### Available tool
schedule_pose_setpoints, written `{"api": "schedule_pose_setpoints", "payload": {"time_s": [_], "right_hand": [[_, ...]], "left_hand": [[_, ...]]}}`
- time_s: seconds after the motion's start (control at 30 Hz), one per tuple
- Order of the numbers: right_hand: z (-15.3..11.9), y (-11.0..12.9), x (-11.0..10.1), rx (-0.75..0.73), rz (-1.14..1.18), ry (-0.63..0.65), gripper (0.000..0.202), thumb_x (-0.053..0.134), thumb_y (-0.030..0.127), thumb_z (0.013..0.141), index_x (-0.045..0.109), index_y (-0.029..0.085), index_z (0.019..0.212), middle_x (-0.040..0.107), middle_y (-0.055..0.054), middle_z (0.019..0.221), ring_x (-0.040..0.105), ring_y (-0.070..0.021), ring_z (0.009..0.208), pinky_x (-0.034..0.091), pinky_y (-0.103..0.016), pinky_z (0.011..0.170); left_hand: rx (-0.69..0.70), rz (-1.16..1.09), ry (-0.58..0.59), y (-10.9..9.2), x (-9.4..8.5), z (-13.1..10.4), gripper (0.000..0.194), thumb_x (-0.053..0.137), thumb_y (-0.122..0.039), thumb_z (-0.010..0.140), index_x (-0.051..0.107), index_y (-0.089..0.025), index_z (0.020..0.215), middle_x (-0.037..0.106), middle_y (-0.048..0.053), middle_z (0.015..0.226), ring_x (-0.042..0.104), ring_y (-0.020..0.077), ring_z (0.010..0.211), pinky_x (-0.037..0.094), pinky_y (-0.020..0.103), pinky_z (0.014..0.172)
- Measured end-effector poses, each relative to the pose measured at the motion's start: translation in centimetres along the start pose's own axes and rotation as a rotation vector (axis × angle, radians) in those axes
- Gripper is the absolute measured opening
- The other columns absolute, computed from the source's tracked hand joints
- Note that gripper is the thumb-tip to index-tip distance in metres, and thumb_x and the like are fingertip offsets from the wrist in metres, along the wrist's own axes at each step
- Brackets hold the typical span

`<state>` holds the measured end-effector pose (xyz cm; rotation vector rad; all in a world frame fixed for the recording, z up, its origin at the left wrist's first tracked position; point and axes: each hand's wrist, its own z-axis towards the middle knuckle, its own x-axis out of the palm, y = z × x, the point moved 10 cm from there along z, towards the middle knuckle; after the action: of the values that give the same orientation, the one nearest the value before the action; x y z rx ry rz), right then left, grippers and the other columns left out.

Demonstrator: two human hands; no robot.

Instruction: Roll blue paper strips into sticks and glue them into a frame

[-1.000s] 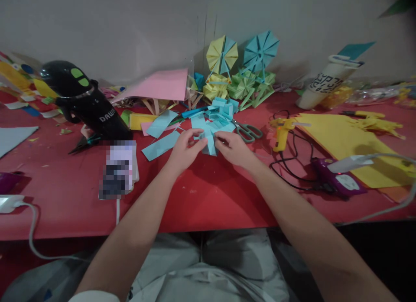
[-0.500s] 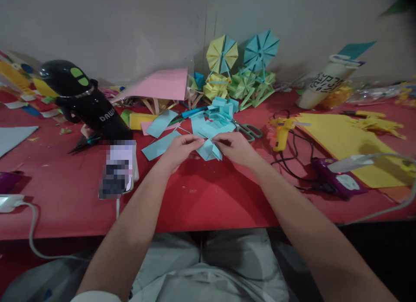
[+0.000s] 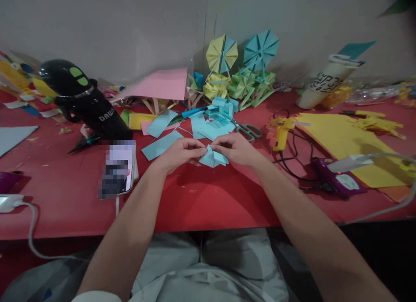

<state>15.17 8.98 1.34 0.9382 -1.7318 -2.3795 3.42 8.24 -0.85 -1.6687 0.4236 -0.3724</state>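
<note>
Between my two hands is a small piece of folded blue paper (image 3: pixel 212 158), its creased flaps pointing toward me. My left hand (image 3: pixel 183 154) pinches its left side between thumb and fingers. From the right, my right hand (image 3: pixel 234 148) grips the upper right edge, also in a pinch. Fingertips cover part of the folds. Just beyond my hands lie flat blue paper sheets (image 3: pixel 211 129) and a heap of folded blue pieces (image 3: pixel 223 109). A blue strip (image 3: pixel 162 145) rests by my left hand, and scissors (image 3: pixel 248 131) lie behind my right hand.
A black bottle (image 3: pixel 94 105) and a phone (image 3: pixel 118 170) are on the left. On the right are a yellow glue gun (image 3: pixel 282 133), its cables, a purple power strip (image 3: pixel 339 180) and yellow sheets (image 3: pixel 344 146). Paper wheels (image 3: pixel 261 50) stand against the wall.
Both hands have drawn slightly nearer to me with the folded paper. The paper has turned, and its flaps now spread wider to the right.
</note>
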Motion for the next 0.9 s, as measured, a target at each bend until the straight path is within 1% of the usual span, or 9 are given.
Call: {"api": "schedule_pose_setpoints", "payload": {"time_s": [0.17,0.3,0.37,0.47,0.53,0.6,0.7,0.77,0.9], "right_hand": [[0.0,0.4,-0.2,-0.024,-0.011,0.004,0.042,0.060,0.056,0.088,0.067,0.017,0.073,0.047,0.002,0.060,0.039,-0.0108,0.058,0.030,-0.026,0.054],[0.0,0.7,0.2,-0.025,0.002,0.047,0.046,0.056,0.057,0.090,0.063,0.017,0.069,0.042,0.004,0.057,0.036,-0.0099,0.056,0.029,-0.026,0.053],[-0.1,0.8,0.6,-0.014,0.023,0.079,0.044,0.058,0.056,0.089,0.064,0.017,0.070,0.047,0.003,0.058,0.039,-0.0101,0.057,0.031,-0.026,0.054],[-0.2,0.7,1.0,0.010,0.058,0.109,0.038,0.062,0.054,0.087,0.067,0.017,0.076,0.058,0.001,0.066,0.046,-0.0113,0.061,0.036,-0.026,0.058],[-0.2,0.6,1.0,0.016,0.065,0.102,0.036,0.062,0.052,0.086,0.067,0.018,0.076,0.060,0.000,0.068,0.048,-0.0120,0.062,0.039,-0.027,0.060],[0.0,0.3,0.5,0.011,0.057,0.058,0.035,0.062,0.051,0.086,0.066,0.018,0.073,0.057,0.001,0.065,0.047,-0.0120,0.062,0.039,-0.027,0.060],[0.3,-0.1,-1.0,-0.003,0.056,-0.085,0.036,0.063,0.051,0.085,0.062,0.019,0.068,0.050,0.002,0.060,0.043,-0.0114,0.058,0.038,-0.027,0.057],[0.4,-0.5,-1.9,-0.002,0.074,-0.182,0.038,0.064,0.052,0.085,0.059,0.019,0.067,0.049,0.003,0.058,0.042,-0.0108,0.055,0.036,-0.027,0.054],[0.4,-0.9,-2.7,0.001,0.103,-0.314,0.040,0.064,0.055,0.085,0.057,0.020,0.066,0.047,0.004,0.054,0.041,-0.0102,0.051,0.033,-0.026,0.049]], "left_hand": [[0.041,0.064,-0.035,-0.7,-0.1,0.1,0.030,0.083,-0.044,0.068,0.072,-0.016,0.073,0.060,-0.001,0.064,0.058,0.0113,0.060,0.053,0.027,0.062],[0.072,0.131,-0.017,-1.0,0.1,0.0,0.024,0.078,-0.038,0.070,0.070,-0.015,0.071,0.062,-0.001,0.060,0.057,0.0105,0.057,0.049,0.024,0.058],[0.088,0.161,0.015,-1.2,0.5,0.0,0.021,0.077,-0.036,0.071,0.071,-0.016,0.070,0.062,-0.001,0.058,0.057,0.0105,0.056,0.048,0.024,0.057],[0.076,0.169,0.050,-1.0,0.9,0.0,0.022,0.077,-0.037,0.072,0.072,-0.016,0.071,0.063,-0.001,0.060,0.057,0.0107,0.055,0.049,0.025,0.057],[0.067,0.156,0.047,-0.9,1.0,0.0,0.024,0.078,-0.039,0.073,0.073,-0.016,0.073,0.063,0.000,0.062,0.058,0.0109,0.056,0.051,0.025,0.057],[0.083,0.131,0.007,-0.9,0.7,0.1,0.027,0.078,-0.042,0.074,0.073,-0.016,0.077,0.064,0.000,0.065,0.060,0.0119,0.060,0.053,0.025,0.059],[0.178,0.067,-0.096,-1.5,-0.2,0.2,0.031,0.080,-0.045,0.074,0.073,-0.017,0.085,0.069,0.002,0.077,0.065,0.0143,0.071,0.057,0.027,0.064],[0.253,0.037,-0.140,-1.8,-0.7,0.2,0.033,0.082,-0.045,0.072,0.075,-0.019,0.091,0.072,0.003,0.086,0.068,0.0159,0.078,0.059,0.029,0.069],[0.351,0.096,-0.216,-2.2,-1.3,0.2,0.035,0.085,-0.042,0.070,0.078,-0.019,0.094,0.076,0.005,0.088,0.070,0.0183,0.081,0.060,0.032,0.074]]}}
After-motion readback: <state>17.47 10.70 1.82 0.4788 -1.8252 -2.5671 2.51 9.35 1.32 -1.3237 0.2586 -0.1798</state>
